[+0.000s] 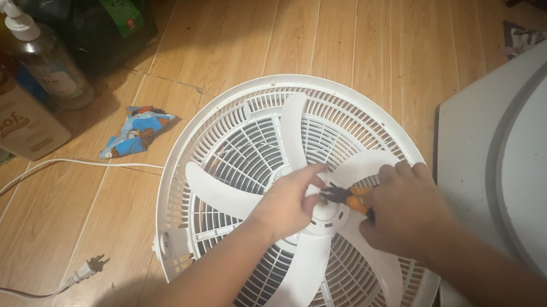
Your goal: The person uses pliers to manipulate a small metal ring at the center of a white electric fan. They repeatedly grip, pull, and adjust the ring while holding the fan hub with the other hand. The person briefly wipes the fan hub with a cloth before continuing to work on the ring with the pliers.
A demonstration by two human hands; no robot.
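A white fan (216, 136) lies face up on the wooden floor, its front guard off and its white blades (294, 123) bare. My right hand (402, 210) grips orange-handled pliers (349, 198), whose dark jaws point at the blade hub (324, 213). My left hand (287, 205) rests on the hub, fingertips pinched at the spot where the plier jaws meet it. What the fingers pinch is too small to tell.
A white power cord (4, 192) with its plug (90, 268) loose loops over the floor at left. A crumpled blue wrapper (139, 131) lies beside the fan. Pump bottles (44, 53) and a box (2, 117) stand at far left. A white washing machine (537, 147) fills the right.
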